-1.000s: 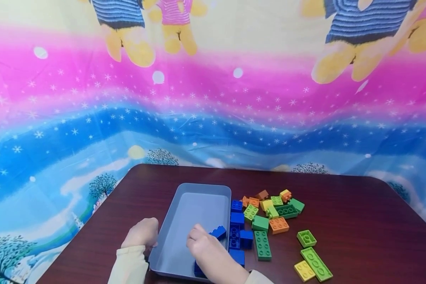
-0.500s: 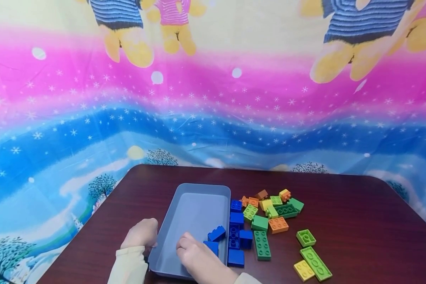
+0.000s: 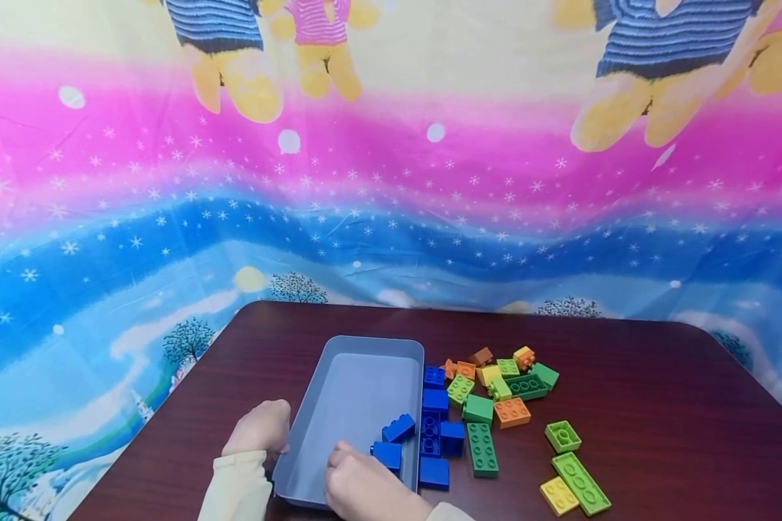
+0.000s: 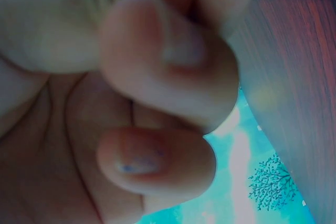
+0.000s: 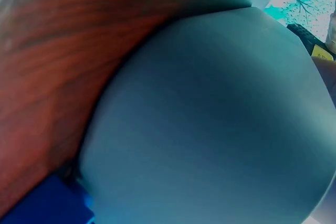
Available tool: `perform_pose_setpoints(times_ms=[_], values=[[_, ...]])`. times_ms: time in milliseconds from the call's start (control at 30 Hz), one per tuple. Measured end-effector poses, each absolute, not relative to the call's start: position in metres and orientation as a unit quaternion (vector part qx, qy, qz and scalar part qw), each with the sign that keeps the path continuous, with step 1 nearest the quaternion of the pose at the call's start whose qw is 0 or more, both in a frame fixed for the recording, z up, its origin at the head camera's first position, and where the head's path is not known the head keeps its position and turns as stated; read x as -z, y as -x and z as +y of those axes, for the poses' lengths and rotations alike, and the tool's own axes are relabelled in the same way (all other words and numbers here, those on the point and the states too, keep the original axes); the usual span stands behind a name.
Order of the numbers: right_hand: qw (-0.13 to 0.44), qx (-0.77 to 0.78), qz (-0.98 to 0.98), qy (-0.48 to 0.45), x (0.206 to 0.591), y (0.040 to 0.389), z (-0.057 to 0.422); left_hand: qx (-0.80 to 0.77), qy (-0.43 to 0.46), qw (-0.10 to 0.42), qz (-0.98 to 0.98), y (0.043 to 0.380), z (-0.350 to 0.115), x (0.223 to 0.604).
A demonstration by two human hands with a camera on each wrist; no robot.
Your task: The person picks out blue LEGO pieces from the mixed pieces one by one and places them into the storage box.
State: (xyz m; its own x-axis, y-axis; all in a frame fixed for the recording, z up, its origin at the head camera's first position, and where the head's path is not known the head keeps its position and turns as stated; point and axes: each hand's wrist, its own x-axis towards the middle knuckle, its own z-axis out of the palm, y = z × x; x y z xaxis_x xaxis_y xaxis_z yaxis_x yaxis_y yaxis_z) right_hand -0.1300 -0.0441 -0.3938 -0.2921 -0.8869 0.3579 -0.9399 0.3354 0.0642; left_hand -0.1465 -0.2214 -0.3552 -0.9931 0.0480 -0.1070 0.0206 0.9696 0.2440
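A grey rectangular tray [image 3: 348, 391] lies on the dark wooden table. My left hand [image 3: 257, 427] rests at its left rim, fingers curled. In the left wrist view the fingertips [image 4: 142, 153] fold toward the palm; the contact with the rim is hidden there. My right hand [image 3: 368, 483] is over the near end of the tray, its back toward the head camera. Its fingertips are hidden, so whether they pinch anything does not show. Just right of it, inside the tray, sit a blue brick [image 3: 387, 456] and another blue brick [image 3: 399, 428].
Several blue bricks [image 3: 435, 473] line the tray's right side. Beyond them lie a green brick [image 3: 482, 450], an orange brick [image 3: 512, 412] and a mixed heap. Farther right are a lime brick [image 3: 581, 483] and a yellow brick [image 3: 559, 496]. A printed cloth [image 3: 391, 181] hangs behind the table.
My right hand has moved left and slightly down over the tray, uncovering a blue brick there. A dark blue piece at the near end is now covered. My left hand stays put.
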Motion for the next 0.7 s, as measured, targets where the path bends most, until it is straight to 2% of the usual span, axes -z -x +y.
perform_pose_setpoints(times_ms=[300,400,700], values=[[0.061,-0.101,-0.806,-0.580,0.391,0.129,-0.041,-0.128,-0.010,0.074,0.989,0.147,-0.221,0.354],[0.043,-0.109,-0.808,-0.578,0.390,0.129,-0.039,-0.127,-0.014,0.075,0.989,0.147,-0.221,0.354],[0.089,-0.084,-0.803,-0.584,0.386,0.128,-0.027,-0.130,-0.013,0.074,0.989,0.146,-0.221,0.355]])
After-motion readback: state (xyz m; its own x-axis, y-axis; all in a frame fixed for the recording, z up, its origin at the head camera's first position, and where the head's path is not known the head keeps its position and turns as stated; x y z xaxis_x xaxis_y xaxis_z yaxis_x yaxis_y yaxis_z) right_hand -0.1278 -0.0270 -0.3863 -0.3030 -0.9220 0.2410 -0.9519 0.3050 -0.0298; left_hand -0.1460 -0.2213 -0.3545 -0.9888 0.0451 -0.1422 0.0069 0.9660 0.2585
